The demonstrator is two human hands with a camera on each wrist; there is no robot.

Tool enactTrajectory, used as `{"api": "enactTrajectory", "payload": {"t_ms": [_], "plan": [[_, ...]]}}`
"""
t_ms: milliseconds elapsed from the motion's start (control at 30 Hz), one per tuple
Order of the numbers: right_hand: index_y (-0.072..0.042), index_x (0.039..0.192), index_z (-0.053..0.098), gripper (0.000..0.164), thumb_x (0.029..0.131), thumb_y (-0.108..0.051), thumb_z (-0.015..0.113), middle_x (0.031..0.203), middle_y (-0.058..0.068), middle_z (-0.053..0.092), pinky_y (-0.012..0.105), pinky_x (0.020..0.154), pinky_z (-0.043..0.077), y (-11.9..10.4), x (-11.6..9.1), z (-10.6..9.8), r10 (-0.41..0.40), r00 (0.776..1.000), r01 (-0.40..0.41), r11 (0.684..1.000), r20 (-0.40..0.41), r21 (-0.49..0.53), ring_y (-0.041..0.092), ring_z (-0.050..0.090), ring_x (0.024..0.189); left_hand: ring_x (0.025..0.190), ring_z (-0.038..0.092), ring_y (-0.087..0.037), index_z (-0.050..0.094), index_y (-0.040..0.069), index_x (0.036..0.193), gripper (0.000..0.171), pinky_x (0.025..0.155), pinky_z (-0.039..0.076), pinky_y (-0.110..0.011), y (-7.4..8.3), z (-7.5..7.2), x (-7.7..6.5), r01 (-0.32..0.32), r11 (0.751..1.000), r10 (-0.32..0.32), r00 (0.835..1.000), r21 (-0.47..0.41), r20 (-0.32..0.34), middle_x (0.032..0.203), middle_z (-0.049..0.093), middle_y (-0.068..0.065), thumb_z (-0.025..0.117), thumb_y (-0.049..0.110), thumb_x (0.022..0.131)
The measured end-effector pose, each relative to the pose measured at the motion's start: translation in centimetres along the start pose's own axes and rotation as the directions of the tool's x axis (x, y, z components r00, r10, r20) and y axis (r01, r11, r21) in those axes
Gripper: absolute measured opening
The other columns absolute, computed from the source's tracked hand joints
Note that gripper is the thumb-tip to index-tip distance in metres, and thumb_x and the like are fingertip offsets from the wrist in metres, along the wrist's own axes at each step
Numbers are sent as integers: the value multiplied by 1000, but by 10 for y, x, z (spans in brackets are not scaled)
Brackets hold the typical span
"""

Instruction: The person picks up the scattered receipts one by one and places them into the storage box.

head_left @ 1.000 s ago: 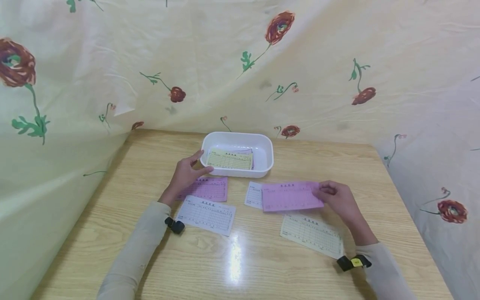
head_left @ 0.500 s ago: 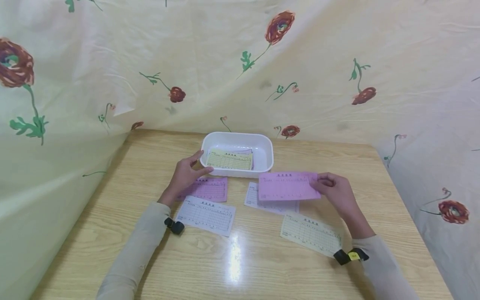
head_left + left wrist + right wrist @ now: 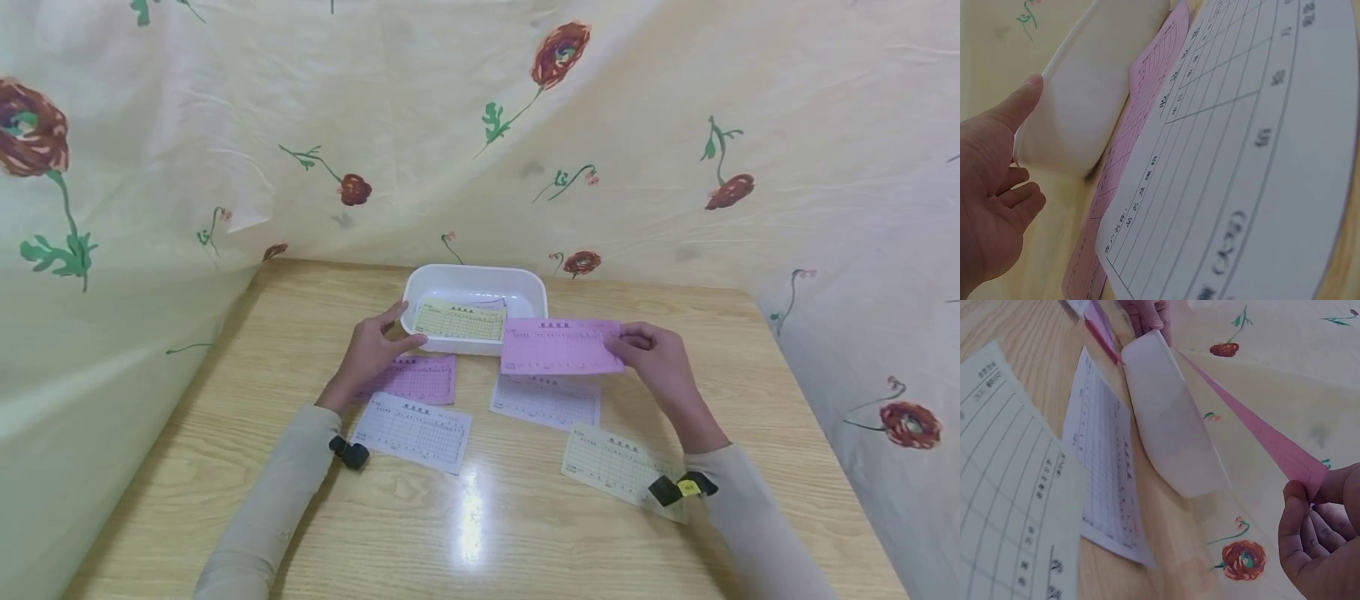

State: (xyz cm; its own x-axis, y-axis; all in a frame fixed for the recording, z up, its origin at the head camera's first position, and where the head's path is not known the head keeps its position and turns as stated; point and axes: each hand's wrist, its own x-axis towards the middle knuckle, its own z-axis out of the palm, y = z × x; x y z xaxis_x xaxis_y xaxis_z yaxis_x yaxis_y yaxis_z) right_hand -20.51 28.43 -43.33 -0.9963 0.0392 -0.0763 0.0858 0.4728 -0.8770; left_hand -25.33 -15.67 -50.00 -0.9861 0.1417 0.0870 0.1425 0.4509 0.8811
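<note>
My right hand (image 3: 663, 362) pinches a pink receipt slip (image 3: 558, 347) by its right end, thumb against fingers. Raised off the table, the slip overlaps the front right corner of a white plastic tray (image 3: 528, 292) in the head view. In the right wrist view the slip (image 3: 1272, 447) appears nearly edge-on beyond the tray wall (image 3: 1169, 419). At the tray's left end, my left hand (image 3: 367, 343) holds the rim between thumb and fingers. Inside lies a yellow slip (image 3: 461, 321) on top of other slips, which it mostly covers.
On the wooden table (image 3: 360, 533) lie a pink slip (image 3: 420, 382) partly under my left hand, a white slip (image 3: 412, 432), another white slip (image 3: 547, 402) below the held one, and a pale yellow slip (image 3: 611, 458) near my right wrist. A flowered curtain (image 3: 450, 125) stands behind.
My right hand has lifted the pink slip and carried it up and left to the tray's front right corner, uncovering more of the white slip beneath. The left hand stays at the tray.
</note>
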Motion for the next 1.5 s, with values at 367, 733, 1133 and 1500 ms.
{"api": "enactTrajectory", "payload": {"t_ms": [367,733,1133,1500], "plan": [[5,128,62,40,97,-18,72,122,24,67,18,81,60,-22,20,13,13,1000,-11,999,-25,53,3,68,88,149,37,-31,43,11,154,91,121,36,-45,2,0,0,6,1000,-6,1000,-8,-1,163,36,-7,82,51,83],[8,127,62,38,96,-12,72,119,22,68,19,82,61,-40,40,31,0,1000,4,988,-29,152,5,68,88,148,38,-32,43,12,155,91,121,36,-46,0,0,0,11,1000,-11,1000,-13,1,163,36,-7,82,52,83],[5,129,63,39,96,-11,73,120,24,69,21,81,62,-62,63,56,-1,999,9,980,-41,199,9,70,88,148,38,-32,44,11,154,91,121,36,-45,-1,0,1,0,1000,0,1000,-18,0,162,37,-8,82,52,82],[4,124,67,33,94,-7,73,117,24,71,24,79,63,-80,83,86,-19,998,32,970,-56,242,16,71,89,148,39,-32,44,10,154,91,120,37,-45,-3,1,1,-7,1000,7,1000,-26,0,162,36,-9,83,50,82]]}}
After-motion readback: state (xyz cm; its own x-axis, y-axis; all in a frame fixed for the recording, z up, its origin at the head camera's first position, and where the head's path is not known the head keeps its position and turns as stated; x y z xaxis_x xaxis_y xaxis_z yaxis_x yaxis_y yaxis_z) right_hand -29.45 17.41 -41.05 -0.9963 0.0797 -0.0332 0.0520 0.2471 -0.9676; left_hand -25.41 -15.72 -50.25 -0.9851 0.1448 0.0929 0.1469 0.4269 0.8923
